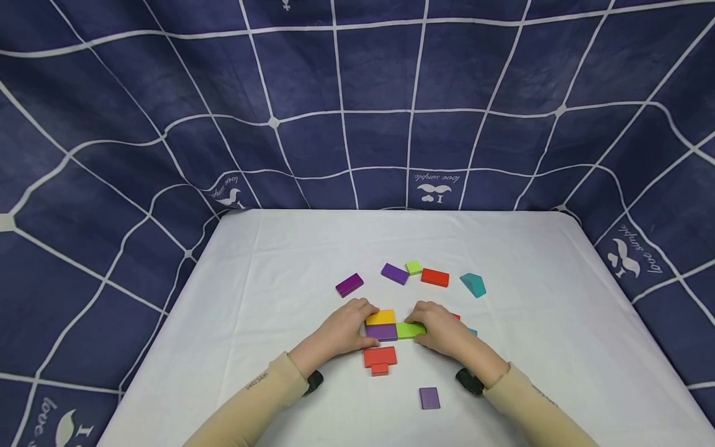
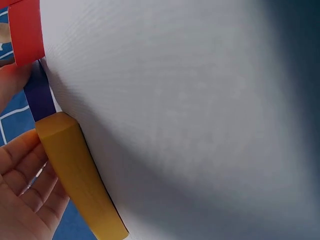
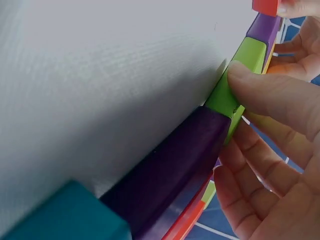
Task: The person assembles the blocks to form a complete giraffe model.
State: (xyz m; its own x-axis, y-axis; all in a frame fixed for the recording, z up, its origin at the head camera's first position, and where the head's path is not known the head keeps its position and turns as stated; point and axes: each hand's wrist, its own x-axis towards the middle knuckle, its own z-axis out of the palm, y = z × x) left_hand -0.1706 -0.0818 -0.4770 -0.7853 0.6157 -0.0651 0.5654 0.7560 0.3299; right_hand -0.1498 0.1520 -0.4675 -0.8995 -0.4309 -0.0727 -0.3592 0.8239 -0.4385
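Observation:
My left hand [image 1: 349, 326] spans a yellow block [image 1: 380, 317] and a purple block [image 1: 382, 332] lying side by side, fingers at the yellow one's far edge and thumb at the purple one's near edge. My right hand [image 1: 441, 329] pinches a lime green block [image 1: 410, 330], whose end meets the purple block. In the right wrist view, the thumb lies on the side of the green block [image 3: 245, 65], with fingers behind it. A dark purple block [image 3: 180, 165] and a teal block [image 3: 70, 215] stand near that hand.
Two red blocks [image 1: 380, 356] touch each other just nearer than the purple block. Beyond the hands lie a dark purple block [image 1: 349, 284], a violet block [image 1: 395, 274], a small green block [image 1: 413, 267], a red block [image 1: 435, 277] and a teal block [image 1: 474, 284]. A purple square [image 1: 429, 398] lies nearest me.

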